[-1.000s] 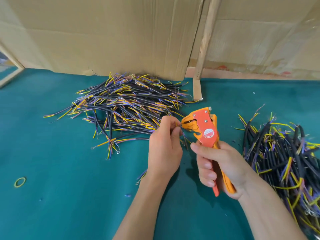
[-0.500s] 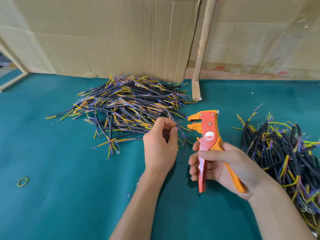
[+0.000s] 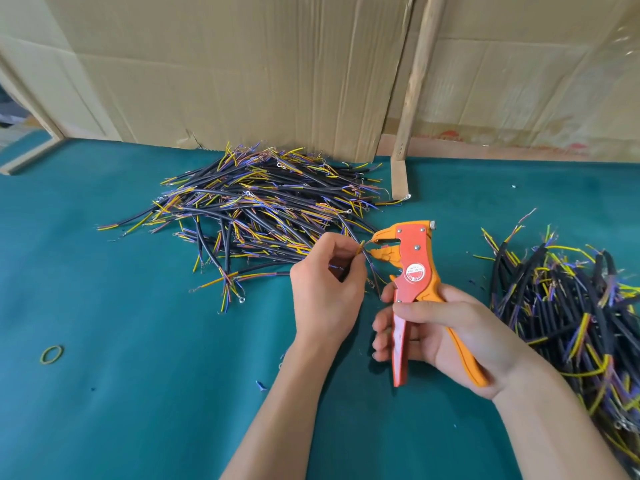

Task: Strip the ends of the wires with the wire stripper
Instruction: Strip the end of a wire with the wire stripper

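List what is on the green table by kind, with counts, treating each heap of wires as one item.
Wire heaps: 2, the left heap and the right heap
Wire strippers: 1, the wire stripper in the right hand
Single wires held: 1, the wire in the left hand
Rubber bands: 1, the rubber band
Total: 5

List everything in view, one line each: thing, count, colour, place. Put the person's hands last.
wire stripper: one, orange and red, centre right, head open
held wire: one, black with a yellow end, at the stripper's open head
left wire pile: one heap, black with yellow and purple ends, centre back
right wire pile: one heap, same colours, right edge
rubber band: one, yellow-green, left
table cover: one, teal
cardboard: tan sheets, standing behind
wooden stick: one, leaning against the cardboard
left hand: pinches the wire
right hand: grips the stripper's handles
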Demonstrator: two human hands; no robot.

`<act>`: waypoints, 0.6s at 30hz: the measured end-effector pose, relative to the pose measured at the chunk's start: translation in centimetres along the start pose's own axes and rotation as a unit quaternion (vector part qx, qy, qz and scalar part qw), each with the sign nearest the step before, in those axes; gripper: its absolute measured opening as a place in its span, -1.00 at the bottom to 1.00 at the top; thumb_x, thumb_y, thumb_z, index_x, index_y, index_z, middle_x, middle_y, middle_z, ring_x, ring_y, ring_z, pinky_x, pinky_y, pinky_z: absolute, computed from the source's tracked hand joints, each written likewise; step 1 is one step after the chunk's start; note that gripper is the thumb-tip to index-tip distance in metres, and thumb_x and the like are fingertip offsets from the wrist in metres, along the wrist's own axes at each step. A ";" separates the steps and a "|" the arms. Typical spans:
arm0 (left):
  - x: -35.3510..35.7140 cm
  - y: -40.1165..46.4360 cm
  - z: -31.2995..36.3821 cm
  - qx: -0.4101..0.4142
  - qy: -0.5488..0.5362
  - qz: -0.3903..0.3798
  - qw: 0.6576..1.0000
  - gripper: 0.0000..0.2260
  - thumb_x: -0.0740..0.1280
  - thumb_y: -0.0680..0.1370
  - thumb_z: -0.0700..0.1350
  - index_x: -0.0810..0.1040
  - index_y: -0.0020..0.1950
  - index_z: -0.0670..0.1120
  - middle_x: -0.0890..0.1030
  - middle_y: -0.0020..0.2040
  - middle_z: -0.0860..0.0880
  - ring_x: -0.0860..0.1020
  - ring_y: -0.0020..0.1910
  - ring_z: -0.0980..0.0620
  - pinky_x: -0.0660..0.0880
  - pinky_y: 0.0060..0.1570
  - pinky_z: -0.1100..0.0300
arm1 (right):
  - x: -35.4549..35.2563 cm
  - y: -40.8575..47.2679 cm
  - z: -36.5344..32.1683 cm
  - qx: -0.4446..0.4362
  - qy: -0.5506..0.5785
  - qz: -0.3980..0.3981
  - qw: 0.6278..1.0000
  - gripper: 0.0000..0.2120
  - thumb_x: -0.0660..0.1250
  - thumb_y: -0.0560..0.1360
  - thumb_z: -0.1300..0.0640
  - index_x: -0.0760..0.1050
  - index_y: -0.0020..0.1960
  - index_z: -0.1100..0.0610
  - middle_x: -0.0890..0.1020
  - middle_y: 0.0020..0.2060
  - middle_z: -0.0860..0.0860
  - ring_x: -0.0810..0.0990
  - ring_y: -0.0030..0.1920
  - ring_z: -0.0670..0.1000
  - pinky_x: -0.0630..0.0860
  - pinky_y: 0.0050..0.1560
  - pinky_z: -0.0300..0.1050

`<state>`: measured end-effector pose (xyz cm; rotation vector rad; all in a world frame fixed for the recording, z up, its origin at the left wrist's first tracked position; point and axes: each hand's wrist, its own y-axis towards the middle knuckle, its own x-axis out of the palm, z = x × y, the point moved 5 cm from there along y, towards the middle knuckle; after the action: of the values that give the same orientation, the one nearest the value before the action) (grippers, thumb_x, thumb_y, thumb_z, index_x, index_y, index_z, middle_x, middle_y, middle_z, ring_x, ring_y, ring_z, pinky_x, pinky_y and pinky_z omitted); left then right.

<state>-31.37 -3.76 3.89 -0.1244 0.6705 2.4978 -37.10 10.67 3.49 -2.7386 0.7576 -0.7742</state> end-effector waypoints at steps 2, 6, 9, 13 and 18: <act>0.0 0.0 0.1 0.004 0.002 -0.003 1.000 -0.85 0.42 0.48 -0.33 0.61 -0.12 -0.08 0.64 -0.21 0.19 0.60 -0.26 0.21 0.46 -0.19 0.44 | 0.0 0.0 0.0 -0.002 0.001 0.003 1.000 -0.51 0.55 0.29 0.21 0.50 0.16 0.28 0.59 -0.11 0.39 0.62 -0.17 0.35 0.61 -0.08 0.24; 0.0 -0.1 0.1 0.011 -0.003 -0.025 1.000 -0.85 0.39 0.49 -0.35 0.61 -0.11 -0.10 0.63 -0.20 0.17 0.58 -0.27 0.17 0.49 -0.20 0.38 | 0.0 0.1 0.0 -0.003 -0.001 0.006 1.000 -0.51 0.55 0.30 0.21 0.50 0.17 0.27 0.59 -0.10 0.39 0.62 -0.16 0.35 0.61 -0.07 0.24; 0.0 0.0 0.2 0.010 -0.009 -0.035 0.999 -0.85 0.37 0.49 -0.36 0.61 -0.13 -0.11 0.62 -0.24 0.12 0.56 -0.30 0.13 0.48 -0.24 0.35 | 0.1 0.1 0.0 -0.001 -0.003 0.002 1.000 -0.52 0.55 0.30 0.22 0.50 0.16 0.27 0.59 -0.10 0.40 0.62 -0.15 0.36 0.61 -0.06 0.24; -0.1 0.0 0.1 -0.006 -0.023 -0.019 1.000 -0.84 0.37 0.46 -0.36 0.62 -0.17 -0.11 0.61 -0.29 0.12 0.52 -0.37 0.19 0.43 -0.28 0.41 | 0.0 0.0 0.0 0.000 -0.011 -0.002 1.000 -0.52 0.55 0.30 0.23 0.51 0.16 0.28 0.59 -0.10 0.40 0.61 -0.15 0.36 0.61 -0.07 0.23; -0.2 0.0 -0.2 -0.033 -0.039 -0.007 0.999 -0.83 0.39 0.47 -0.34 0.62 -0.18 -0.07 0.60 -0.34 0.18 0.52 -0.38 0.23 0.42 -0.28 0.41 | -0.2 -0.3 -0.1 0.012 -0.038 -0.005 0.999 -0.47 0.55 0.29 0.25 0.47 0.20 0.31 0.60 -0.09 0.41 0.61 -0.14 0.40 0.61 -0.08 0.22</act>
<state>-31.26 -3.99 3.76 -0.0564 0.5541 2.4988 -37.19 11.01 3.54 -2.7344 0.7143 -0.6727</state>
